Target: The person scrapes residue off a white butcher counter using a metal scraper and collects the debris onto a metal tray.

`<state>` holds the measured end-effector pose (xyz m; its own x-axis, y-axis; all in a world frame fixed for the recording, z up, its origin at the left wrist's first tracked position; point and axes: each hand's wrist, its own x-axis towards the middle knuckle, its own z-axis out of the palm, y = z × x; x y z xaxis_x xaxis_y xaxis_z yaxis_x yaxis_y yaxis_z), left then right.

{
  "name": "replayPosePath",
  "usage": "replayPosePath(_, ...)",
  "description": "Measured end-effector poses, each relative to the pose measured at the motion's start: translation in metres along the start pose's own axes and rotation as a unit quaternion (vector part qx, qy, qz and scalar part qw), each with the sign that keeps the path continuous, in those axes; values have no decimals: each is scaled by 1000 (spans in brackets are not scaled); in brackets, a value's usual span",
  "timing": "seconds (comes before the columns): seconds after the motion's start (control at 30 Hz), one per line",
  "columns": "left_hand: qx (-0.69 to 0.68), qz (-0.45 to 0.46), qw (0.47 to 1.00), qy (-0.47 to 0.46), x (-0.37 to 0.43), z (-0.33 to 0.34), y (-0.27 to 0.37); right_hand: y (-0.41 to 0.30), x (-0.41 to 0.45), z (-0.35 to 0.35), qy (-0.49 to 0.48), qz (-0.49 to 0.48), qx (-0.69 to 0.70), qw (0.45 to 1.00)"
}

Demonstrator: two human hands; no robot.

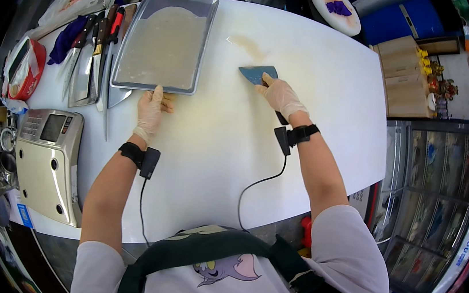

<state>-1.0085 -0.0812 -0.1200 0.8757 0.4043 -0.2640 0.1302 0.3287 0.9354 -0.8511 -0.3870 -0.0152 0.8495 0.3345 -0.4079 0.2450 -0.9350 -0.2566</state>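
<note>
My gloved left hand (152, 107) grips the near rim of a shallow metal tray (206, 47), its thumb on top of the edge. A cloudy, pale liquid or film (163, 47) covers most of the tray's bottom. To the right, my gloved right hand (280, 95) holds a wide, blue-grey scraper blade (255, 74) by its dark handle, over the white tabletop (216, 153). Just beyond the blade, a thin brownish wet smear (246, 46) lies on the surface.
Several knives (97, 57) and a sharpening steel (108, 80) lie left of the tray. A digital scale (52, 165) stands near left, below a red container (34, 71). Beyond the far edge is a round white board (335, 10) with a purple cloth; a glass-doored cabinet (436, 204) stands right.
</note>
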Motion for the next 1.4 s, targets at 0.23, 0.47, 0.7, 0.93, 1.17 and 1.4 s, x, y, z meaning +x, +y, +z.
replayPosePath(0.23, 39, 10, 998, 41, -6, 1, 5, 76, -7, -27, -25, -34, -48, 998)
replayPosePath(0.47, 33, -15, 998, 60, -6, 0, 4, 76, 32, -34, -98, -55, -145, 983)
replayPosePath(0.7, 66, -54, 993, 82, -6, 3, 3, 11, 143, -5, 102, -210, -90, 968)
replayPosePath(0.93, 20, -48, 993, 109, -13, 8, 7, -65, 141, -62, 254, -379, -184, 870)
replayPosePath(1.17, 10, -47, 994, 97, -9, 4, 4, -117, 145, -93, 355, -519, -329, 705)
replayPosePath(1.4, 10, -75, 992, 99, -13, 11, 18, -146, 117, -117, 421, -529, -407, 614)
